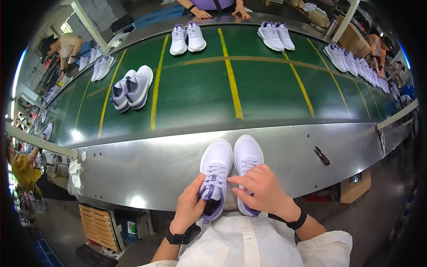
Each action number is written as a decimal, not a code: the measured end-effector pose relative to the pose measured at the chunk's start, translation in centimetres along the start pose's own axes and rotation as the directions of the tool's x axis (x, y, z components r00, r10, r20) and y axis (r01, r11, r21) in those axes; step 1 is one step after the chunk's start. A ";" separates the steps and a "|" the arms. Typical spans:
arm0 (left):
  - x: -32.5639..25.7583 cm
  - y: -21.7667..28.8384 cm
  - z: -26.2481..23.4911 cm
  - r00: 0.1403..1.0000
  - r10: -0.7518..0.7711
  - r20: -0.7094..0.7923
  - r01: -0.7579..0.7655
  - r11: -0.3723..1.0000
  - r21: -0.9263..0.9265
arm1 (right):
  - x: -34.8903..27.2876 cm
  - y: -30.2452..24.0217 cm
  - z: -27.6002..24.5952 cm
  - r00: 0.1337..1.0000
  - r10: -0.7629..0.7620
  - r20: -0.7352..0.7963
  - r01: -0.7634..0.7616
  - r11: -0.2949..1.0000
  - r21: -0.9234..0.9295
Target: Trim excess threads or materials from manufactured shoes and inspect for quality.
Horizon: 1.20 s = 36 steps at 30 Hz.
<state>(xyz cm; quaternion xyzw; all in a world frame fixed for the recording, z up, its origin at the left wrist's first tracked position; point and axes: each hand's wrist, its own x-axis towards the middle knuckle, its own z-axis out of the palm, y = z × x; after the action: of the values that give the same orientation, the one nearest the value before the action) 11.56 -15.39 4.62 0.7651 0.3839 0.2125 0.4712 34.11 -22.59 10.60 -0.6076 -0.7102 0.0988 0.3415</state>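
Note:
A pair of white-lilac sneakers rests side by side on the metal ledge in front of me, toes pointing away. My left hand (190, 204) grips the left sneaker (216, 167) by the side of its heel opening, thumb close to the dark inside. Over the back half of the right sneaker (247, 150) hovers my right hand (260, 189), its thumb and forefinger spread apart toward the left sneaker's laces. Nothing shows between those fingers. The right hand hides much of that shoe's laces and collar; whether it touches the shoe I cannot tell.
Beyond the metal ledge (147, 162) runs a green conveyor belt (191, 98) with yellow lines. It carries a lilac-grey pair (138, 86), white pairs (188, 38) and a row of sneakers (351, 62). Small red-handled nippers (322, 155) lie at right. Across the belt are another person's hands (202, 13).

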 end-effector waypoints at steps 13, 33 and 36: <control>-0.6 -0.1 2.2 0.968 -0.093 -0.232 0.052 0.983 -0.173 | 1.5 0.8 2.7 0.922 -0.192 0.336 0.210 0.978 -0.016; -0.6 0.3 4.2 0.944 0.106 -0.313 -0.100 0.994 0.035 | 0.7 0.5 0.4 0.851 -0.069 0.521 0.126 0.989 -0.075; -0.9 0.6 3.5 0.978 0.049 -0.203 -0.068 0.994 -0.090 | -0.3 0.4 -2.1 0.911 0.051 0.410 -0.038 0.998 -0.041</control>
<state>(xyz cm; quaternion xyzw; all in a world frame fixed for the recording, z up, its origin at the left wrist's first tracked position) 13.62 -18.20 3.57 0.7272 0.3960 0.3205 0.4600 35.73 -23.32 11.89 -0.5948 -0.7535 0.2206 0.1726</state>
